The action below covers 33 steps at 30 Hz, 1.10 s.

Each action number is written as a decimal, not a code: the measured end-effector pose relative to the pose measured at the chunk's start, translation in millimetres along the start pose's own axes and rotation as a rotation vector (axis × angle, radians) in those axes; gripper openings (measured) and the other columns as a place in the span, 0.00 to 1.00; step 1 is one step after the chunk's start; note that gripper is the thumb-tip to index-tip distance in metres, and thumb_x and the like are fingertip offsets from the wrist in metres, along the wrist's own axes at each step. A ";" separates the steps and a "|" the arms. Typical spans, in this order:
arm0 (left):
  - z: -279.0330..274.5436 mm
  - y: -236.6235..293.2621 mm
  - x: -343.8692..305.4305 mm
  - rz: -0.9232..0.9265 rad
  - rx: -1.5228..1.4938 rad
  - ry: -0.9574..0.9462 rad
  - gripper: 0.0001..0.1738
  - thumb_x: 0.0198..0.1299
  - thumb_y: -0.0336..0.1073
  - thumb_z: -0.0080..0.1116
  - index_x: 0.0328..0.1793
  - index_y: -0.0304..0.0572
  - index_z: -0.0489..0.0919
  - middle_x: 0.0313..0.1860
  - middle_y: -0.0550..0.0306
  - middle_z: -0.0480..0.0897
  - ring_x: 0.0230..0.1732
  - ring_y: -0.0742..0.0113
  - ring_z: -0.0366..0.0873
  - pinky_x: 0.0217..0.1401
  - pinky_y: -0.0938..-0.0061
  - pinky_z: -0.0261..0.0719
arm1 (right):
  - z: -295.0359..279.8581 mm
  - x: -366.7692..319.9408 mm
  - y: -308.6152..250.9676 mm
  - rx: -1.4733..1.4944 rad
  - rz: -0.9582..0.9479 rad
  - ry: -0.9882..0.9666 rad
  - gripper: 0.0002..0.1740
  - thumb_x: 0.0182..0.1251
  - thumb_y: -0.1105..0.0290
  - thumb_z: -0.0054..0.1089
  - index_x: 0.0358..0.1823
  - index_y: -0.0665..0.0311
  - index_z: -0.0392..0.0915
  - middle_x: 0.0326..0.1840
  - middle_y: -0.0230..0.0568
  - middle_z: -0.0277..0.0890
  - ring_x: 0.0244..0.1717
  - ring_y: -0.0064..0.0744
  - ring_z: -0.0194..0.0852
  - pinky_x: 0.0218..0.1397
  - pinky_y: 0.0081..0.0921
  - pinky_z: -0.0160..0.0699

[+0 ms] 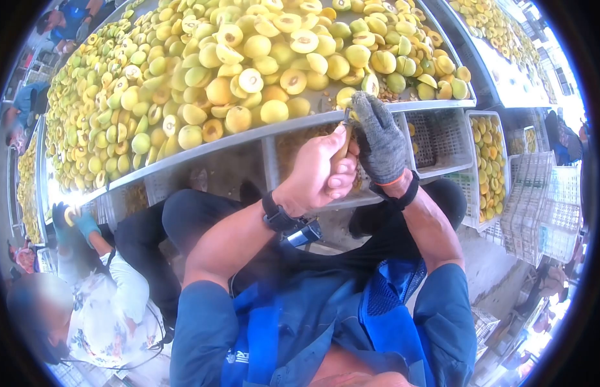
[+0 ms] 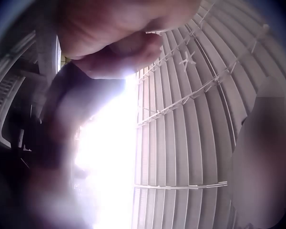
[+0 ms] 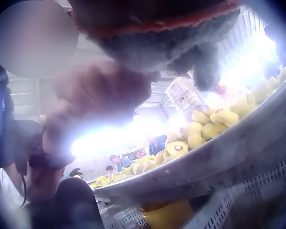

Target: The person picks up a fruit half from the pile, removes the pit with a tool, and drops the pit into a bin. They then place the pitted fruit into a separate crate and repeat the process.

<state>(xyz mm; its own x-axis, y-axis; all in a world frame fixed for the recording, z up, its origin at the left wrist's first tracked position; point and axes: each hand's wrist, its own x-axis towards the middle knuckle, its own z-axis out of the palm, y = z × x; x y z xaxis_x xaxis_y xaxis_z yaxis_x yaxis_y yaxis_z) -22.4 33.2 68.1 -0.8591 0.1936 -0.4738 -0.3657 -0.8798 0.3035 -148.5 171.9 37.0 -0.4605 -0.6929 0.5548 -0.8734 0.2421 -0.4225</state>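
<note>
In the head view, my bare left hand [image 1: 322, 169] grips the brown handle [image 1: 342, 147] of a small tool whose thin metal end points up. My right hand [image 1: 382, 138], in a grey knitted glove, is against that end, its fingers bent over a small yellow piece [image 1: 353, 117], mostly hidden. Both hands meet at the metal edge of a table heaped with halved yellow-green fruit [image 1: 274, 111]. Curled bare fingers [image 2: 119, 33] fill the top of the left wrist view. The right wrist view shows the glove [image 3: 148, 52] above the blurred left hand [image 3: 102, 90].
Below the table edge stand a grey crate [image 1: 442, 138] and a crate of fruit [image 1: 488, 168]. More white crates [image 1: 561, 206] are stacked at the right. A person in a floral top [image 1: 113, 309] sits at the left, with gloved hands by the table edge.
</note>
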 end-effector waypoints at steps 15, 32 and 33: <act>9.3 9.3 -9.3 0.065 0.370 0.125 0.25 0.80 0.56 0.48 0.44 0.38 0.72 0.23 0.64 0.68 0.16 0.75 0.63 0.16 0.76 0.62 | -6.5 2.7 -3.0 -0.134 -0.028 -0.060 0.37 0.58 0.76 0.68 0.73 0.55 0.75 0.71 0.54 0.74 0.62 0.56 0.81 0.60 0.41 0.85; -14.5 -1.1 -2.8 0.264 0.876 0.085 0.22 0.83 0.47 0.45 0.39 0.38 0.73 0.15 0.64 0.68 0.10 0.75 0.61 0.14 0.74 0.61 | -29.7 21.3 0.0 0.560 0.528 -0.291 0.24 0.67 0.77 0.67 0.65 0.68 0.81 0.44 0.45 0.88 0.40 0.26 0.84 0.47 0.26 0.83; -16.4 -3.3 -1.8 0.300 0.907 0.092 0.22 0.83 0.47 0.45 0.38 0.38 0.73 0.15 0.64 0.68 0.10 0.75 0.62 0.14 0.74 0.61 | -27.7 18.7 5.0 0.537 0.476 -0.292 0.24 0.66 0.77 0.67 0.65 0.67 0.81 0.43 0.45 0.88 0.40 0.27 0.84 0.47 0.26 0.83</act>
<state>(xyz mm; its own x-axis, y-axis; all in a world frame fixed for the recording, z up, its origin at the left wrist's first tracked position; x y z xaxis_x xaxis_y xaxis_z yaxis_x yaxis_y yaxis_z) -13.8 28.6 54.3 -0.9448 -0.0535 -0.3233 -0.3061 -0.2085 0.9289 -165.9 179.0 65.1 -0.6415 -0.7657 0.0465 -0.3611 0.2479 -0.8990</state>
